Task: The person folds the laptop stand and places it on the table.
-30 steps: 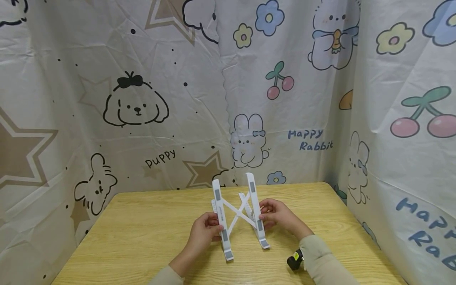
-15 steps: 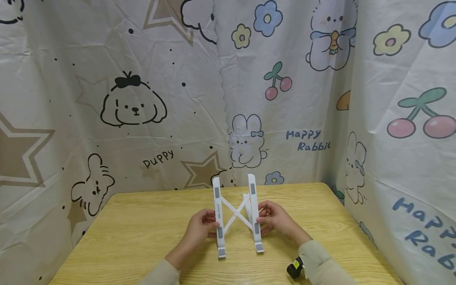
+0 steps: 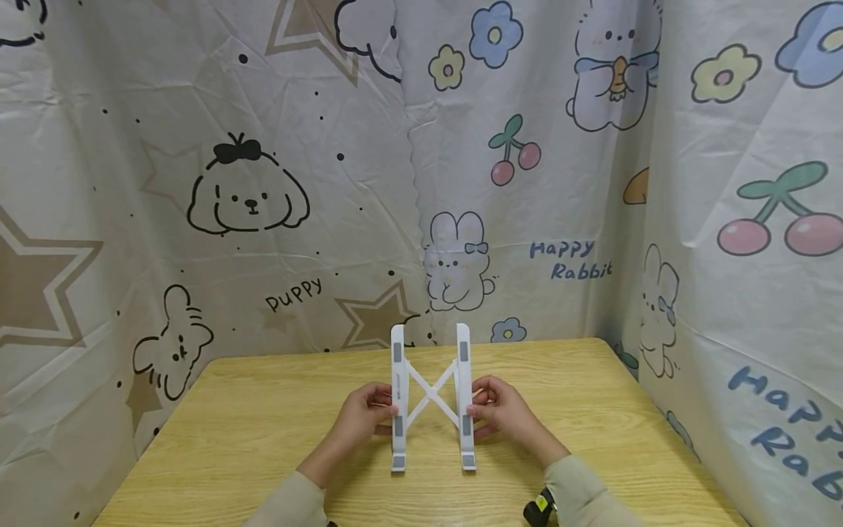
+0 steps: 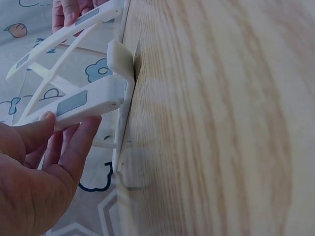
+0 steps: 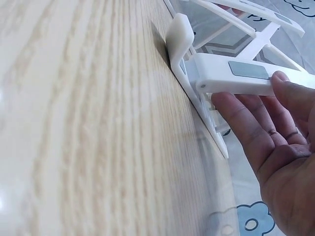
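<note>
A white folding laptop stand (image 3: 431,394) with grey pads and a crossed X brace stands opened out on the wooden table, its two side arms upright and parallel. My left hand (image 3: 364,419) grips the left arm, thumb on the front face and fingers behind. On the other side, my right hand (image 3: 503,413) holds the right arm the same way. The left wrist view shows the thumb beside a grey pad (image 4: 72,103) and fingertips under the arm. In the right wrist view the thumb touches the edge of a pad (image 5: 248,70); the lipped foot (image 5: 179,37) sits at the tabletop.
The light wooden table (image 3: 263,410) is backed by a printed curtain (image 3: 369,219) with puppies, rabbits and flowers. A black strapped device (image 3: 538,508) with a yellow-green patch shows beside my right sleeve (image 3: 582,490).
The laptop stand has turned from a slant to face me squarely, its right arm shifting left and its front ends levelling. Both hands have kept their hold and moved with it.
</note>
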`<action>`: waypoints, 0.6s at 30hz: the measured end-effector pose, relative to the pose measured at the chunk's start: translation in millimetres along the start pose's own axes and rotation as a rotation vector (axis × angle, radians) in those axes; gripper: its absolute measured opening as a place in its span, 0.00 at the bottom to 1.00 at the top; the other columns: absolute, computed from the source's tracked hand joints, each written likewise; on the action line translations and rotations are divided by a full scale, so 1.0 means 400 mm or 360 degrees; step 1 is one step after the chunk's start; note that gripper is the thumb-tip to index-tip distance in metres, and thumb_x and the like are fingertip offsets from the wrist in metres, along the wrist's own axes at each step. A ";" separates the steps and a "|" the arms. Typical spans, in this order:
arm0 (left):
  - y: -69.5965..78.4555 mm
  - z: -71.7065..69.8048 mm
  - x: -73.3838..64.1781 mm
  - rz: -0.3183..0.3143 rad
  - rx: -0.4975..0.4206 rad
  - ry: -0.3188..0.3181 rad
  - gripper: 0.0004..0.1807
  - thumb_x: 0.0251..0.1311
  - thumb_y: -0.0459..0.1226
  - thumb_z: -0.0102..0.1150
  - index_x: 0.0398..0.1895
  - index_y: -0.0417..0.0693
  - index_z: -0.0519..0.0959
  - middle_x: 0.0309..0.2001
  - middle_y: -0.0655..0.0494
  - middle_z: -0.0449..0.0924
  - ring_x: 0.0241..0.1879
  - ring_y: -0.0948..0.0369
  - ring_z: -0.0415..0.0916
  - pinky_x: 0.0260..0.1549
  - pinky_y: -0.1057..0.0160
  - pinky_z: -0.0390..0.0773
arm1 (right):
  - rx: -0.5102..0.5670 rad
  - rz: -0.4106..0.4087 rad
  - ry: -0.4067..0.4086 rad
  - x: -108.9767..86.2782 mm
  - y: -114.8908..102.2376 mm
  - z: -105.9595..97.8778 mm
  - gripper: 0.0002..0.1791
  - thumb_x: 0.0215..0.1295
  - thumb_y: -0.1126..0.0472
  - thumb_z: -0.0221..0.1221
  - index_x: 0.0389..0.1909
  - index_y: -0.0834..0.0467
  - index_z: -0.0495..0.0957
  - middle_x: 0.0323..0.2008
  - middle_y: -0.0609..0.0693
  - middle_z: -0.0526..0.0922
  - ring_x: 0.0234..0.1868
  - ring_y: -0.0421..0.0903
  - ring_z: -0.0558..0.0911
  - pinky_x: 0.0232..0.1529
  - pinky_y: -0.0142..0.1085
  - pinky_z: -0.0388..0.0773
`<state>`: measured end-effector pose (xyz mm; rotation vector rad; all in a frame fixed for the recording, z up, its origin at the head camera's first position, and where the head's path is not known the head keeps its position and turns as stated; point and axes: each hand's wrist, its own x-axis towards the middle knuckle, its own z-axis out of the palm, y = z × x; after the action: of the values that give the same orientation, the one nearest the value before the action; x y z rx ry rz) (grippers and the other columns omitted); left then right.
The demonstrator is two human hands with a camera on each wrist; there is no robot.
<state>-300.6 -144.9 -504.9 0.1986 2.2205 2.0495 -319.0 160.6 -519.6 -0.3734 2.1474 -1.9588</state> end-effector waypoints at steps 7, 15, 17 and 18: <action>0.000 -0.004 0.004 -0.0013 0.0011 -0.0001 0.20 0.66 0.25 0.62 0.60 0.32 0.74 0.47 0.42 0.76 0.40 0.56 0.81 0.39 0.47 0.89 | 0.0005 -0.0003 0.0008 -0.003 -0.009 0.002 0.19 0.68 0.72 0.63 0.56 0.65 0.69 0.38 0.55 0.78 0.35 0.50 0.87 0.35 0.56 0.88; -0.004 0.001 0.000 0.0003 -0.0016 0.0038 0.19 0.65 0.25 0.63 0.58 0.30 0.76 0.46 0.40 0.77 0.39 0.56 0.82 0.38 0.44 0.89 | -0.0016 0.0005 0.0063 -0.008 -0.011 0.010 0.19 0.67 0.73 0.64 0.56 0.66 0.71 0.39 0.56 0.78 0.35 0.50 0.87 0.34 0.54 0.89; -0.004 0.001 -0.001 0.0006 0.0002 0.0049 0.19 0.65 0.26 0.64 0.58 0.31 0.77 0.46 0.41 0.78 0.39 0.56 0.82 0.38 0.45 0.89 | -0.0021 -0.0001 0.0076 -0.010 -0.013 0.012 0.19 0.66 0.73 0.64 0.55 0.66 0.71 0.39 0.56 0.78 0.35 0.49 0.86 0.33 0.54 0.89; -0.005 0.001 -0.001 0.0004 0.0008 0.0054 0.18 0.65 0.26 0.64 0.58 0.31 0.77 0.46 0.41 0.78 0.40 0.56 0.81 0.38 0.45 0.89 | -0.0026 -0.0007 0.0078 -0.011 -0.014 0.012 0.19 0.66 0.73 0.64 0.55 0.66 0.71 0.39 0.57 0.78 0.35 0.49 0.86 0.33 0.53 0.89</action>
<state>-300.0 -144.6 -506.9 0.1687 2.2465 2.0636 -313.0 156.9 -514.6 -0.3363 2.1956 -1.9735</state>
